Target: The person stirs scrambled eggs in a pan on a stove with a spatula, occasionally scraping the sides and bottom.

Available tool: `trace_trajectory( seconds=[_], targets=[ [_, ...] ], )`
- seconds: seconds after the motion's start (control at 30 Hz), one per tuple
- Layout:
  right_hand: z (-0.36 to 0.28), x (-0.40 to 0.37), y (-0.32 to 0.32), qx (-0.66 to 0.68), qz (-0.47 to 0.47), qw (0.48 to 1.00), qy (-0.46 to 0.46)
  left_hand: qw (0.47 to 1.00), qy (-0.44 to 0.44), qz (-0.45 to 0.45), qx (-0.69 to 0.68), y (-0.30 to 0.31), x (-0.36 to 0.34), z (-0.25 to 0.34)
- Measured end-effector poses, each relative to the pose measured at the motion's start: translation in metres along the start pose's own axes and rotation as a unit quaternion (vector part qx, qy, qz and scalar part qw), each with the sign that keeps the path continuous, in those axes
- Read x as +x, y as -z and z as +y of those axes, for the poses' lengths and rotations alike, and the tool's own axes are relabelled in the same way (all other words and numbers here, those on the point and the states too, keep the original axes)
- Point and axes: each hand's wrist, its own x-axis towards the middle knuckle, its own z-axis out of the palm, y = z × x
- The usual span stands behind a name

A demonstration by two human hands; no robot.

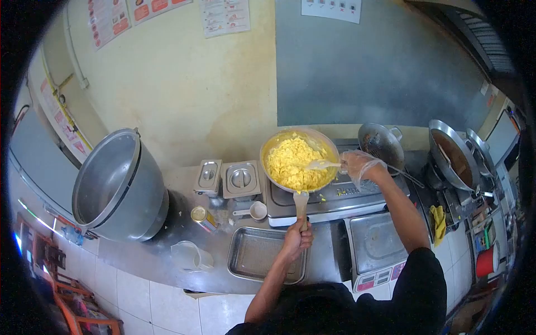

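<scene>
A wide pan (264, 162) full of scrambled eggs (293, 164) sits over the left part of a gas stove (285, 209). My left hand (296, 240) is closed around the pan's light-coloured handle (301, 206), which points toward me. In a clear plastic glove, my right hand (360, 166) grips a pale spatula (319, 164) at the pan's right side. The spatula's blade rests among the eggs. A few yellow bits lie on the stove beside the pan. Below my left hand is a perforated metal tray (245, 268).
A large pot (151, 195) stands at left. Lidded steel containers (241, 178), a can (203, 218), a measuring cup (258, 210) and a clear jug (191, 257) share the counter. At right are a wok (381, 142), a larger brown-filled wok (458, 159), a yellow cloth (438, 223) and a scale (377, 240).
</scene>
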Motion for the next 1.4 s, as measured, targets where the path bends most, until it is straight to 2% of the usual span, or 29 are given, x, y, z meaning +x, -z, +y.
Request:
trace_trajectory(
  seconds=[0.13,0.23,0.33,0.43,0.53,0.63,0.77,0.83,0.93,1.03,1.13,1.2,1.27,1.3,1.4],
  targets=[
    [-0.023,-0.025,0.005,0.010,-0.015,1.000,-0.009,0.999,-0.032,0.024,-0.028,-0.024,0.025,-0.006],
    [-0.004,-0.014,-0.021,0.009,-0.020,1.000,0.015,0.997,-0.068,0.022,-0.033,-0.019,0.031,-0.014],
    [-0.017,-0.025,-0.010,-0.010,-0.033,0.997,0.074,0.998,-0.035,0.010,-0.047,-0.018,0.019,-0.018],
    [-0.034,-0.018,0.001,-0.053,-0.130,0.979,0.150,0.997,-0.055,0.024,-0.044,-0.022,0.018,-0.022],
    [-0.076,0.003,0.014,-0.153,-0.254,0.949,0.105,0.997,-0.058,0.016,-0.051,-0.023,0.016,-0.022],
    [-0.069,0.052,-0.039,-0.191,-0.250,0.939,0.140,0.997,-0.068,0.023,-0.037,-0.024,0.017,-0.025],
    [-0.071,0.088,-0.086,-0.165,-0.113,0.973,0.114,0.994,-0.090,0.015,-0.053,-0.024,0.018,-0.035],
    [-0.074,0.111,-0.087,-0.156,-0.056,0.982,0.091,0.993,-0.103,0.014,-0.065,-0.028,0.018,-0.037],
    [-0.071,0.139,-0.055,-0.152,-0.111,0.981,0.048,0.992,-0.109,0.024,-0.060,-0.030,0.019,-0.040],
    [-0.020,0.174,-0.048,-0.175,-0.142,0.968,0.106,0.994,-0.094,0.006,-0.059,-0.027,0.017,-0.038],
    [-0.033,0.131,-0.020,-0.125,-0.108,0.985,0.051,0.993,-0.087,0.011,-0.072,-0.028,0.018,-0.039],
    [-0.056,0.075,0.011,-0.130,-0.133,0.978,0.100,0.994,-0.088,0.014,-0.064,-0.027,0.018,-0.039],
    [-0.068,0.033,0.026,-0.131,-0.155,0.977,0.067,0.994,-0.085,0.017,-0.066,-0.027,0.018,-0.038],
    [-0.067,0.024,0.027,-0.131,-0.166,0.976,0.049,0.994,-0.080,0.018,-0.068,-0.027,0.018,-0.038],
    [-0.047,0.026,0.013,-0.168,-0.211,0.960,0.079,0.995,-0.070,0.013,-0.068,-0.026,0.018,-0.036]
  ],
)
